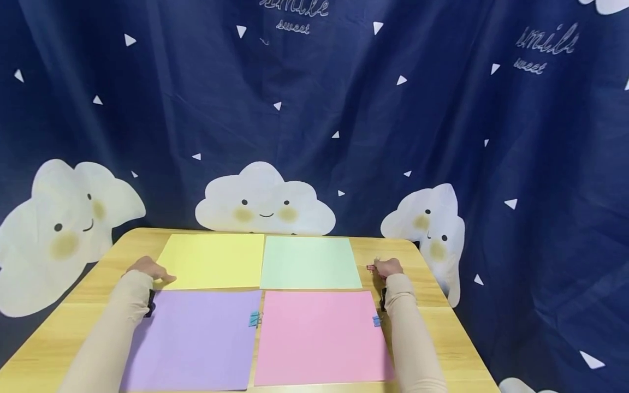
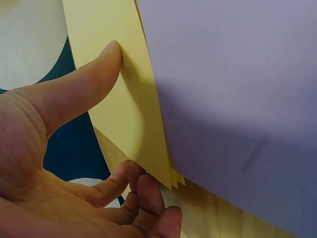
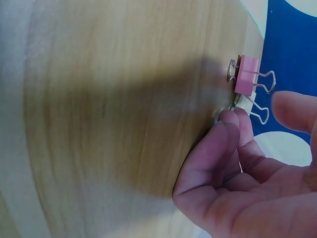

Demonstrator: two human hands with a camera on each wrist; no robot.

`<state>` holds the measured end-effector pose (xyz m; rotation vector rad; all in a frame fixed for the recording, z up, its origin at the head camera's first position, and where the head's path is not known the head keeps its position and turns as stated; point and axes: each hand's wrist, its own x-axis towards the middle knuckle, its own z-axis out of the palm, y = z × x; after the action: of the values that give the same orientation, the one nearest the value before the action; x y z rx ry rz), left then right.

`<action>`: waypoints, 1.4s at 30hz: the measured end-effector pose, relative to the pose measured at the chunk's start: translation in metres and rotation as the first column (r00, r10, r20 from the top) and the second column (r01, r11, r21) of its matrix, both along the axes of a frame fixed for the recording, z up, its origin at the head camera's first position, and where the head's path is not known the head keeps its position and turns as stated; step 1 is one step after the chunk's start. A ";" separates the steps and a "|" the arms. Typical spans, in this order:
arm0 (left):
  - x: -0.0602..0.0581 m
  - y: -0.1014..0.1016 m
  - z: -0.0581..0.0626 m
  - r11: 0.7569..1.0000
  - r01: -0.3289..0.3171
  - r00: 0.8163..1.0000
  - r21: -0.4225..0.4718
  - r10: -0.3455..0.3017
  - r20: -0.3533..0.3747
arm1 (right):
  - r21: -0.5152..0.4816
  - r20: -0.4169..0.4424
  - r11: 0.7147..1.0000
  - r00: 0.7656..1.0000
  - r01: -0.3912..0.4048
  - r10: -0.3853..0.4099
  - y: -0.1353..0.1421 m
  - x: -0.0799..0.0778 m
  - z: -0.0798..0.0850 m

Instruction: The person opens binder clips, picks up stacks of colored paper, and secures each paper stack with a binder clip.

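Toward the far left of the table lies a small stack of yellow paper. My left hand is at its near left corner. In the left wrist view the straight thumb rests on the top yellow sheet, and the other fingers, loosely bent, touch its edge. At the far right my right hand is beside a pink binder clip with wire handles. Its bent fingertips are right at another wire handle below that clip, while the thumb stands apart.
Pale green paper lies right of the yellow. Nearer me are purple paper and pink paper, with a blue binder clip on the purple one and another blue clip on the pink one. A dark blue curtain hangs behind the table.
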<state>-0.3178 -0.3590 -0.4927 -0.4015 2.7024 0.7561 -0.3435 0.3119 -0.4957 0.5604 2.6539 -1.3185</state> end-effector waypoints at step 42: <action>0.013 -0.006 0.003 0.998 0.022 0.998 0.058 -0.018 -0.061 | -0.322 -0.016 0.945 0.999 -0.052 0.050 -0.004 0.016 0.011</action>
<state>-0.3049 -0.3647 -0.4902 -0.3425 2.7285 0.8523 -0.3275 0.3077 -0.4844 0.4388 2.3638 -1.6933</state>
